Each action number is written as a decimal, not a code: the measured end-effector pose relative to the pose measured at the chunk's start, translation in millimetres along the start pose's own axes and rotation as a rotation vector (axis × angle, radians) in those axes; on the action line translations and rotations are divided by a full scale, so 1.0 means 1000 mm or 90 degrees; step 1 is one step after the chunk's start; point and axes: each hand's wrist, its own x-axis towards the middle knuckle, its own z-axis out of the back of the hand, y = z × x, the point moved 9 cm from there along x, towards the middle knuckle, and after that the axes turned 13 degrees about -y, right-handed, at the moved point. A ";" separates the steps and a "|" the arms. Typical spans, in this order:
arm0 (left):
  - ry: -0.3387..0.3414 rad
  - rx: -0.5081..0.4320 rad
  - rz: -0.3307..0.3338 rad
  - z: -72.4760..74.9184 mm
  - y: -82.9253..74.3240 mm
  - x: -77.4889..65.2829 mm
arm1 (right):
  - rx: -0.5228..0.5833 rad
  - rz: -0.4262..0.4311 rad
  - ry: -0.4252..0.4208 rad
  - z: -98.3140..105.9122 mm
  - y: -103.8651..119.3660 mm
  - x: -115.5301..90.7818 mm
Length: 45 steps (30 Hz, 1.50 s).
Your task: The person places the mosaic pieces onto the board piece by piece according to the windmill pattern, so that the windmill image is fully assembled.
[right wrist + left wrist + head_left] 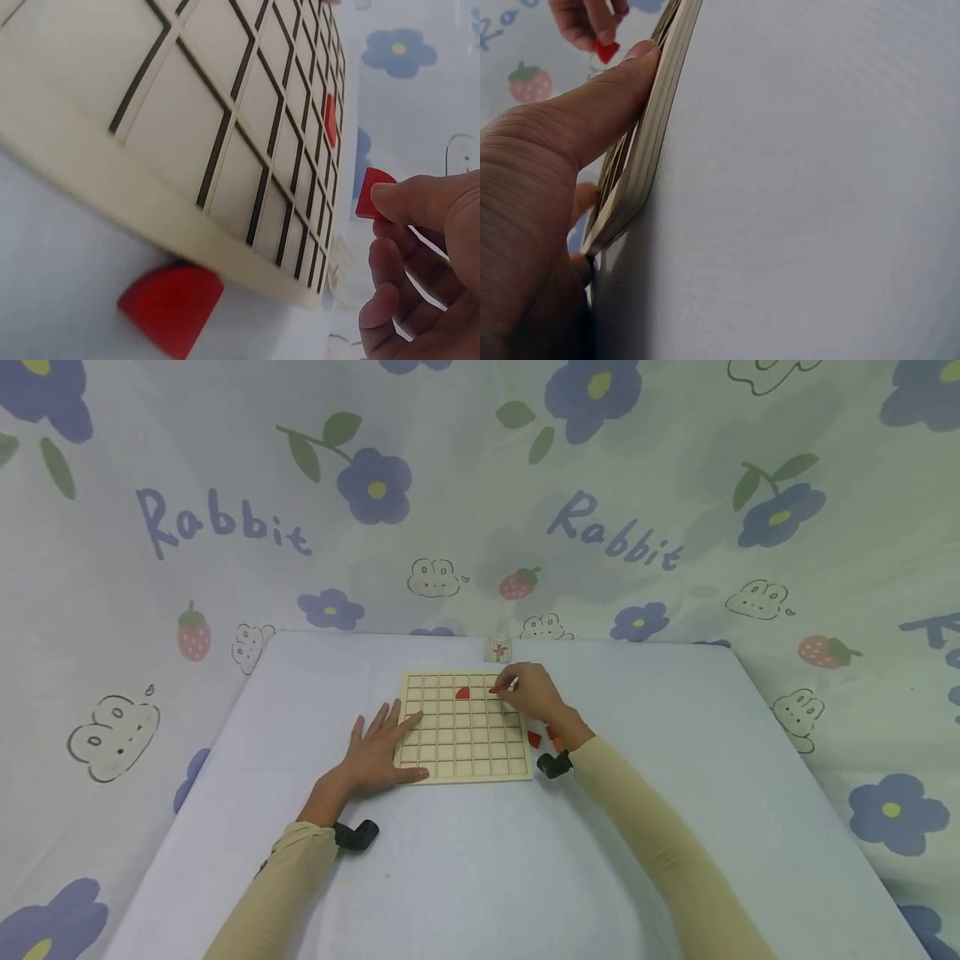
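A square wooden grid board (465, 735) lies on the white table. My left hand (375, 752) rests spread on its left edge, the thumb along the near edge. Above the board's far right part, my right hand (531, 693) pinches a red quarter-round piece (370, 196) between thumb and fingertips. Another red piece (462, 692) sits in a cell near the far side of the board. Beside the board's right edge, partly under the right forearm, lie a red quarter-round piece (171, 307) and an orange piece (558, 744).
A small patterned card (498, 649) lies behind the board, near the far edge of the table (360, 647). A printed cloth with flowers and rabbits hangs behind the table. Each wrist wears a black camera mount (357, 835).
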 end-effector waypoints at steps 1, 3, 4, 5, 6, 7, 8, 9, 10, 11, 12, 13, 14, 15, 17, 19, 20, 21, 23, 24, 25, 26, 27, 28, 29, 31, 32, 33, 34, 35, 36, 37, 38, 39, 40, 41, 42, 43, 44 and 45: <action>0.001 0.001 0.000 0.000 0.000 0.000 | 0.005 0.006 0.000 -0.001 0.003 0.000; 0.002 0.000 0.001 -0.001 0.001 0.000 | 0.015 0.017 0.000 -0.005 0.010 0.000; 0.002 0.000 0.000 -0.001 0.001 0.000 | 0.019 0.020 -0.002 -0.006 0.013 0.000; 0.001 -0.001 0.000 0.000 0.001 0.000 | 0.019 0.021 -0.003 -0.008 0.015 0.000; -0.001 -0.003 -0.002 0.000 0.000 0.000 | 0.015 0.021 -0.003 -0.010 0.018 0.000; -0.002 -0.005 -0.003 0.001 0.000 0.000 | 0.010 0.020 -0.004 -0.013 0.019 0.000; -0.004 -0.007 -0.005 0.001 -0.001 0.000 | 0.007 0.023 -0.006 -0.015 0.021 0.000; -0.005 -0.008 -0.005 0.002 -0.001 -0.001 | 0.005 0.027 -0.007 -0.018 0.024 0.000; -0.005 -0.007 -0.005 0.002 -0.001 -0.001 | 0.001 0.032 -0.008 -0.020 0.025 -0.001; -0.004 -0.007 -0.005 0.002 -0.001 -0.001 | -0.005 0.037 -0.009 -0.023 0.026 -0.001; -0.004 -0.007 -0.005 0.002 -0.001 -0.001 | -0.012 0.042 -0.010 -0.026 0.027 -0.001; -0.002 -0.005 -0.004 0.001 -0.001 -0.001 | -0.012 0.049 -0.010 -0.029 0.029 -0.001; 0.000 -0.005 -0.002 0.001 -0.001 -0.001 | -0.015 0.057 -0.008 -0.032 0.030 -0.002; 0.003 -0.003 0.000 0.001 -0.001 -0.001 | -0.023 0.063 -0.007 -0.035 0.032 -0.002; 0.005 -0.005 0.000 0.000 -0.001 -0.001 | -0.041 0.074 -0.001 -0.040 0.034 -0.003; 0.006 -0.006 0.001 0.000 -0.002 -0.001 | -0.055 0.088 0.005 -0.045 0.038 -0.004; 0.006 -0.006 0.000 0.000 -0.002 -0.001 | -0.066 0.099 0.006 -0.047 0.040 -0.004; 0.006 -0.007 -0.001 0.000 -0.002 -0.001 | -0.078 0.109 0.007 -0.049 0.041 -0.005; 0.005 -0.005 -0.002 0.000 -0.002 -0.001 | -0.094 0.127 0.009 -0.052 0.045 -0.006; 0.004 -0.005 -0.003 0.001 -0.002 -0.001 | -0.101 0.133 0.008 -0.053 0.045 -0.006; 0.004 -0.003 -0.003 0.001 -0.001 -0.001 | -0.111 0.142 0.006 -0.054 0.047 -0.006; 0.002 -0.003 -0.003 0.001 -0.001 -0.001 | -0.118 0.150 0.006 -0.055 0.048 -0.006; 0.001 -0.001 -0.003 0.001 -0.001 -0.001 | -0.123 0.155 0.006 -0.056 0.048 -0.006; 0.001 0.001 -0.001 0.001 -0.001 -0.001 | -0.125 0.158 0.006 -0.057 0.049 -0.007; -0.002 -0.002 -0.003 0.001 -0.001 -0.001 | -0.128 0.164 0.007 -0.058 0.050 -0.007; -0.004 -0.004 -0.003 0.002 -0.001 -0.001 | -0.131 0.180 0.016 -0.060 0.052 -0.007; -0.005 -0.005 -0.004 0.002 -0.001 -0.001 | -0.134 0.183 0.024 -0.061 0.053 -0.008; -0.004 -0.004 -0.005 0.001 -0.001 -0.001 | -0.133 0.187 0.031 -0.062 0.054 -0.008; -0.002 -0.003 -0.005 0.001 -0.001 -0.001 | -0.136 0.193 0.039 -0.063 0.055 -0.009; -0.003 -0.004 -0.007 0.000 -0.001 -0.002 | -0.140 0.198 0.046 -0.064 0.055 -0.009; -0.002 -0.002 -0.006 0.000 -0.001 -0.002 | -0.142 0.200 0.052 -0.065 0.055 -0.010; -0.002 -0.001 -0.006 0.000 -0.001 -0.002 | -0.145 0.197 0.053 -0.065 0.055 -0.010; -0.004 -0.002 -0.009 0.001 -0.001 -0.002 | -0.143 0.192 0.054 -0.065 0.054 -0.009; -0.005 -0.002 -0.009 0.001 0.000 -0.002 | -0.139 0.185 0.052 -0.065 0.053 -0.009; -0.009 -0.003 -0.011 0.001 -0.001 -0.002 | -0.133 0.172 0.050 -0.065 0.051 -0.008; -0.012 -0.006 -0.013 0.002 -0.001 -0.002 | -0.125 0.154 0.050 -0.065 0.049 -0.007; -0.013 -0.006 -0.014 0.002 -0.001 -0.002 | -0.111 0.134 0.051 -0.065 0.046 -0.006; -0.013 -0.005 -0.016 0.002 -0.001 -0.001 | -0.097 0.115 0.052 -0.065 0.043 -0.005; -0.012 -0.003 -0.015 0.002 -0.001 -0.001 | -0.083 0.097 0.052 -0.064 0.040 -0.004; -0.010 0.000 -0.014 0.001 -0.001 -0.001 | -0.070 0.082 0.054 -0.063 0.038 -0.004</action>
